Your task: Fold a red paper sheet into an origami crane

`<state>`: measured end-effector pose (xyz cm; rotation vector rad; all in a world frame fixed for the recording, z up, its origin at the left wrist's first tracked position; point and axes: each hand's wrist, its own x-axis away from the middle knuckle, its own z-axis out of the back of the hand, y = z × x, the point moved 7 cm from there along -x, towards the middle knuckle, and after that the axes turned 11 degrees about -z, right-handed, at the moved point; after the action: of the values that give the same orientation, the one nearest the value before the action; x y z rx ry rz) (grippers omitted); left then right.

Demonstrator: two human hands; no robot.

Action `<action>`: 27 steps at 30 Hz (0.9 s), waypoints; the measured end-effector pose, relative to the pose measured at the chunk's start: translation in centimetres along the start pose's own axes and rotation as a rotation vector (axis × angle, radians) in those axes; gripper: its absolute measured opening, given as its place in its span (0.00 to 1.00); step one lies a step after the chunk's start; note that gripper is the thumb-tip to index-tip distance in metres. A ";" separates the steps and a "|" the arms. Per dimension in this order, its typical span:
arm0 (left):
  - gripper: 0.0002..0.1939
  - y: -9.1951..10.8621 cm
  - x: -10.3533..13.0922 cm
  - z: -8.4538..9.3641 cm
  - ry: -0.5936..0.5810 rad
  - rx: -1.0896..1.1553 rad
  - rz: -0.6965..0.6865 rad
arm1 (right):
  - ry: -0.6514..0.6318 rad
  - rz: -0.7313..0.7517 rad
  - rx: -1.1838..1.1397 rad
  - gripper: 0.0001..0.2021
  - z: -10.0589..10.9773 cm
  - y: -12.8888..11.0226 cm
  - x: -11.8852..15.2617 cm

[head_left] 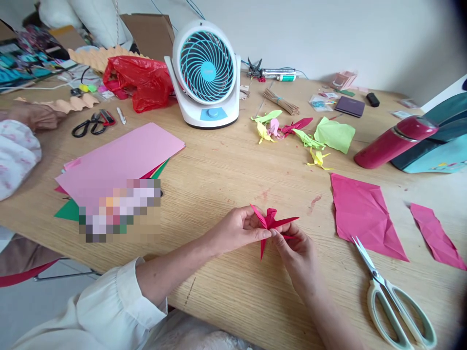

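Held a folded red paper crane (pixel 272 222) just above the wooden counter (pixel 226 165), near its front edge. Pinched it from the left with the left hand (pixel 239 228), thumb and fingers (pixel 263 235) closed on the body. Gripped it from the right and below with the right hand (pixel 296 250), fingers closed narrowly on the lower fold. Lay to the right: a creased red paper sheet (pixel 365 214), a smaller red scrap (pixel 436 236), and pale green scissors (pixel 392 296) near the edge. Sat farther back: small paper cranes in yellow, green and pink (pixel 292 133), a white and blue desk fan (pixel 206 73), a red flask (pixel 396 141) on its side. Rested at left: a stack of coloured paper, pink on top (pixel 120 160), beside black scissors (pixel 89 125).
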<state>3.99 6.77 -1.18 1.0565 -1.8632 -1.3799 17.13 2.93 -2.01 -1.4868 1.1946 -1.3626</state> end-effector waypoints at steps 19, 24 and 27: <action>0.14 0.7 -0.1 0.2 0.005 -0.119 -0.032 | -0.085 -0.030 0.014 0.10 -0.8 -0.6 0.0; 0.13 0.8 -0.1 0.5 0.044 -0.119 -0.025 | -0.081 -0.091 0.000 0.11 -0.8 -0.4 -0.1; 0.14 0.8 -0.1 0.6 0.062 -0.162 -0.033 | -0.111 -0.129 -0.023 0.12 -0.9 -0.2 -0.1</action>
<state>3.32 7.28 -0.58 1.0396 -1.6660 -1.4737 16.23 3.17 -1.72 -1.6585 1.0636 -1.3353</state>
